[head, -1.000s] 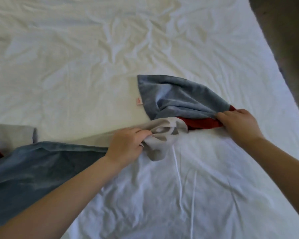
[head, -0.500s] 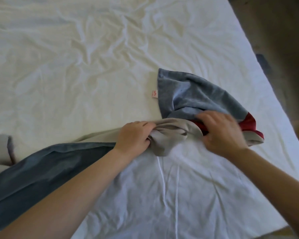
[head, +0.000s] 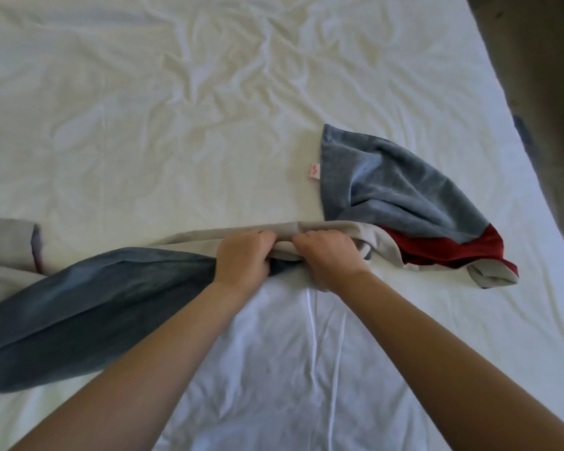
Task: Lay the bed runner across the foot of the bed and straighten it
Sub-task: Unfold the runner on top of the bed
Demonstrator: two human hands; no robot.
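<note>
Two hands sat knuckle to knuckle at the gathered middle of the bed runner (head: 398, 187), the left hand (head: 243, 258) and the right hand (head: 328, 255) each with fingers curled over and clenched on a pale grey fold, the thumbs hidden beneath. Gripping so close together looked like the start of a pull apart: from one shared point the hands could slide outward and draw the twisted cloth flat. The runner lay across the near part of the bed (head: 176, 131), roped and twisted where it was held, not yet spread. To the left it ran off as a thick grey-blue band toward the frame edge, with a pale patch of its backing beyond it; to the right it fanned into a rumpled grey-blue flap, a red band (head: 443, 252) and a turned-up pale grey corner near the bed's edge. A small white label (head: 314, 171) stuck out from the flap's left hem. The cloth seemed soft and limp. Around it the white sheet (head: 306, 369) was creased all over, and dark floor (head: 541, 92) showed past the bed's right side
</note>
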